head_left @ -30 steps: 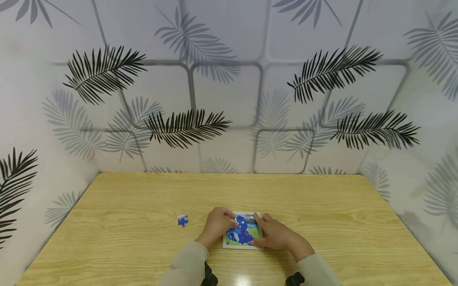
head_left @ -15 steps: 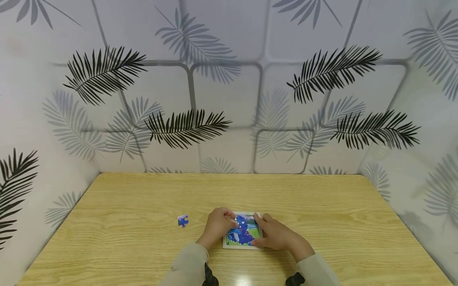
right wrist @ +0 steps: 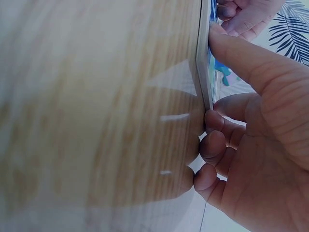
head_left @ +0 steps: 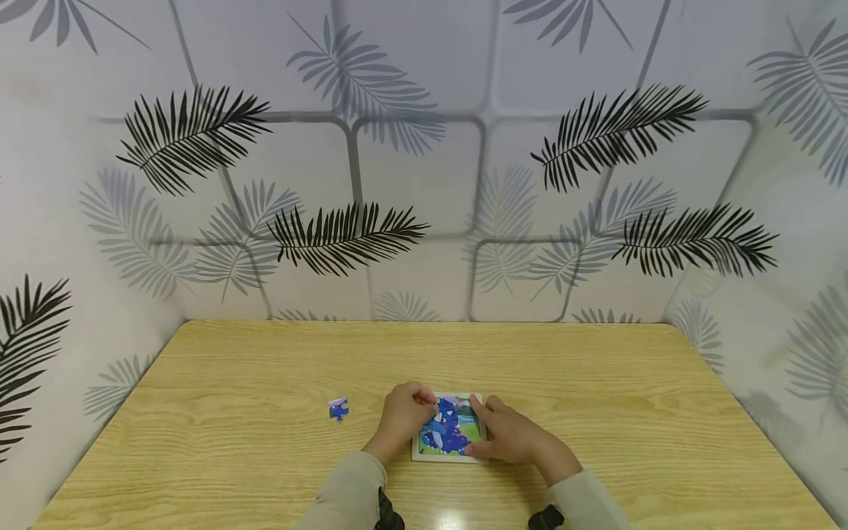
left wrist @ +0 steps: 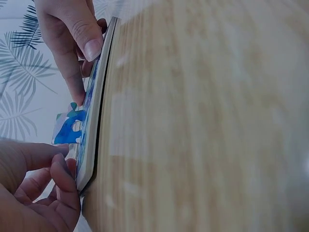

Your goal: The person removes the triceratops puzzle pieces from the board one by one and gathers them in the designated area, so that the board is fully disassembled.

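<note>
A small jigsaw puzzle in a pale frame [head_left: 447,459], its picture a blue cartoon creature, lies between the hands. My left hand [head_left: 402,414] is at its upper left. In the left wrist view, thumb and finger pinch the edge of a blue and white puzzle piece [left wrist: 68,128], which stands up from the board's face. My right hand [head_left: 515,434] holds the frame's right side. Its thumb lies on the picture near the lower right and its index finger on the upper right corner. Its other fingers curl beside the frame's edge in the right wrist view.
A loose blue puzzle piece [head_left: 338,409] lies on the wooden table [head_left: 265,456], left of the left hand. Behind the table stands a pale wall [head_left: 424,184] with leaf patterns. Both wrists wear dark straps.
My left thumb and fingers have lifted slightly, uncovering a little more of the picture's left part. The right hand, the frame and the loose piece stay in place.
</note>
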Demonstrator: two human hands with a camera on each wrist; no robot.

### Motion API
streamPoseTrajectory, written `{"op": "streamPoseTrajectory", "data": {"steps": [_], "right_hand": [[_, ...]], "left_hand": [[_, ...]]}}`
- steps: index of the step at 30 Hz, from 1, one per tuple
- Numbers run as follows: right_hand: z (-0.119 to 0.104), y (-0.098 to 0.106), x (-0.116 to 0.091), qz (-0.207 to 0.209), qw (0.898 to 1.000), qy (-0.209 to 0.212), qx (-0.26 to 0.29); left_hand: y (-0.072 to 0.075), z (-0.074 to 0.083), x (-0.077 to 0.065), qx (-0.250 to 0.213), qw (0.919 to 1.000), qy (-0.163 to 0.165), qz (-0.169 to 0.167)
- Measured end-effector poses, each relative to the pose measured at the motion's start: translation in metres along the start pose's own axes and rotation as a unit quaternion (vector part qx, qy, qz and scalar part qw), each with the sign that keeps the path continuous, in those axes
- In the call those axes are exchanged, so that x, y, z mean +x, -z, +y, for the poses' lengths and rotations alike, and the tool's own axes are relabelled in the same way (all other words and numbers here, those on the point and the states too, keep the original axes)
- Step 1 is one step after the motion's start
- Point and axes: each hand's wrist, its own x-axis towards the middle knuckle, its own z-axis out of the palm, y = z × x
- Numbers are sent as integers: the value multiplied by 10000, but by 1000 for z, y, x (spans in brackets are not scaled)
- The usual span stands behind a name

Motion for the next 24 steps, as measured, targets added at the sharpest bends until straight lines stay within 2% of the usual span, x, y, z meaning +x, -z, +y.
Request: {"op": "streamPoseTrajectory", "data": {"steps": [11,19,24], "right_hand": [[-1,0,0,-18,10000,1,-15],[-1,-1,0,4,10000,-10,-90],[-2,0,0,3,9999,-85,-88]], "left_hand": [[1,-4,1,-339,9994,35,-27],[2,-4,1,-566,9979,311,-73],[3,-3,2,-606,9974,362,-116]]}}
